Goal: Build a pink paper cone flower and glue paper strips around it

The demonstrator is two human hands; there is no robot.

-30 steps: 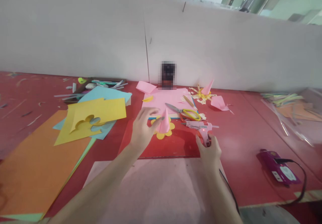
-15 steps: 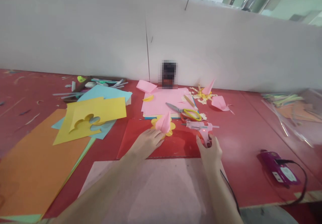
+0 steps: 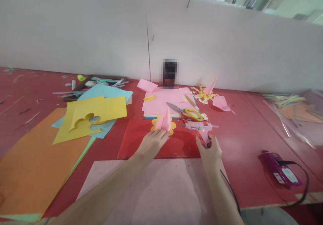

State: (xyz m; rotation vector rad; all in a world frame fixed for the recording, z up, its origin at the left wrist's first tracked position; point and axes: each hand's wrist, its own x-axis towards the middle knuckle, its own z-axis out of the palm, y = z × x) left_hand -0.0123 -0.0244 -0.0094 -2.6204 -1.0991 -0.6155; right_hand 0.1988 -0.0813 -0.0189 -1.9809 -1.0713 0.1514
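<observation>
A pink folded paper cone point(image 3: 164, 120) stands on a yellow flower-shaped paper cutout point(image 3: 172, 126), over a red board point(image 3: 136, 137). My left hand point(image 3: 153, 142) has its fingers closed at the near base of the cone; the fingertips are partly hidden. To the right, my right hand point(image 3: 210, 150) grips the handle of a pale pink hot glue gun point(image 3: 199, 126). Its nozzle points left, toward the flower, and a small red light glows on its body. Just beyond the gun lie scissors point(image 3: 193, 114) with yellow and orange handles.
Pink paper sheets point(image 3: 161, 103) lie behind the board. A similar cone on a flower point(image 3: 209, 88) stands at the back right. Yellow paper point(image 3: 111, 108) and orange paper point(image 3: 32, 161) spread out on the left. At the right sits a purple power strip point(image 3: 280, 169) with a black cord.
My left hand has shifted slightly right along the cone's base. The cone, which leaned right, now stands straighter. My right hand and the glue gun have barely moved.
</observation>
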